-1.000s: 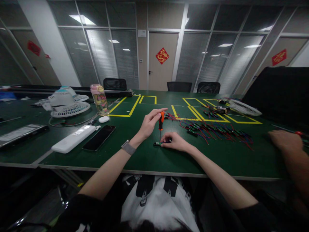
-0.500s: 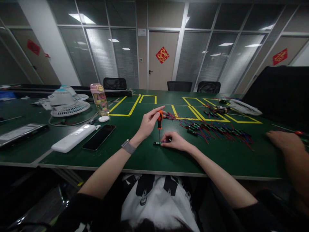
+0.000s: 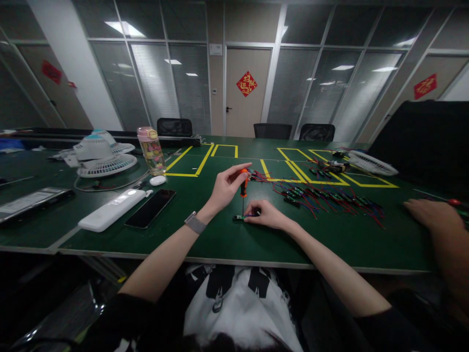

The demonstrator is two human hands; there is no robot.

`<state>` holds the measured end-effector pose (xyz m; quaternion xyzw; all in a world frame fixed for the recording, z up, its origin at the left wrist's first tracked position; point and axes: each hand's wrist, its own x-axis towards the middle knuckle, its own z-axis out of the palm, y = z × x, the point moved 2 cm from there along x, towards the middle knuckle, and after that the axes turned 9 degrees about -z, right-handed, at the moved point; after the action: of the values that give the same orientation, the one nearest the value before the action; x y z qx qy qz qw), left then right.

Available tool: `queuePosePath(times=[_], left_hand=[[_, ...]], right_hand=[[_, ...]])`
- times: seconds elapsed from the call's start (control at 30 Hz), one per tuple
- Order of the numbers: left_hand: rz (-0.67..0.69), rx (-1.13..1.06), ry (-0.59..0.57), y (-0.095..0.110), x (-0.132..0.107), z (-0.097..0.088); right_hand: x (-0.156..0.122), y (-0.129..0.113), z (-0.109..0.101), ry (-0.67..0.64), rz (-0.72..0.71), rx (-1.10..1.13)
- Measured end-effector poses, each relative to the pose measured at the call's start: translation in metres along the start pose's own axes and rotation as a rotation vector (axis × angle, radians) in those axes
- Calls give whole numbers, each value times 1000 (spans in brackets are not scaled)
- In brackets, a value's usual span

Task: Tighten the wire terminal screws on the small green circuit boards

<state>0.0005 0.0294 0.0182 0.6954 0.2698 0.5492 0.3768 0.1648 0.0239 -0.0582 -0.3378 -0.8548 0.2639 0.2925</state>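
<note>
My left hand (image 3: 226, 188) is closed around the orange and black handle of a screwdriver (image 3: 244, 188), its index finger stretched over the top. The screwdriver stands nearly upright, its tip at a small green and black terminal block (image 3: 239, 218) lying on the green table. Thumb and fingers of my right hand (image 3: 266, 214) pinch the right end of that block, where thin wires run into the hand. Exactly where the tip meets the block is too small to make out.
Several similar blocks with red and blue wires (image 3: 330, 195) lie to the right. Another person's hand (image 3: 436, 212) rests at the right edge. On the left are a phone (image 3: 150, 209), a white power strip-like case (image 3: 112, 210), a bottle (image 3: 151, 152) and white fans (image 3: 106, 164).
The screwdriver's handle has shifted slightly to the right and turned a little in my left hand. My right hand and the block stay in place.
</note>
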Motion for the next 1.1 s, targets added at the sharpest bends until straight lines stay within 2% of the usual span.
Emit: queuePosePath(times=[0.13,0.33,0.47,0.53,0.73,0.87,0.93,1.0,1.1], left_hand=[[65,129,92,1,-2,0],[22,28,-39,1,0,2],[79,181,143,2,-1,-2],[100,215,171,2,-1,-3],[7,46,-12,-2,2,-1],[74,145,117,-2,1,-2],[112,197,143,0,0,-3],[114,182,84,2,1,-3],[41,54,-62,3,2,-2]], right_hand=[[0,0,0,4,-4,2],[0,0,0,6,7,30],[0,-1,0,8,11,20],[0,-2,0,8,11,20],[0,0,0,5,-5,18],[0,3,1,7,-7,17],[0,3,1,6,-8,25],[0,3,1,1,-12,25],[0,2,0,0,-16,20]])
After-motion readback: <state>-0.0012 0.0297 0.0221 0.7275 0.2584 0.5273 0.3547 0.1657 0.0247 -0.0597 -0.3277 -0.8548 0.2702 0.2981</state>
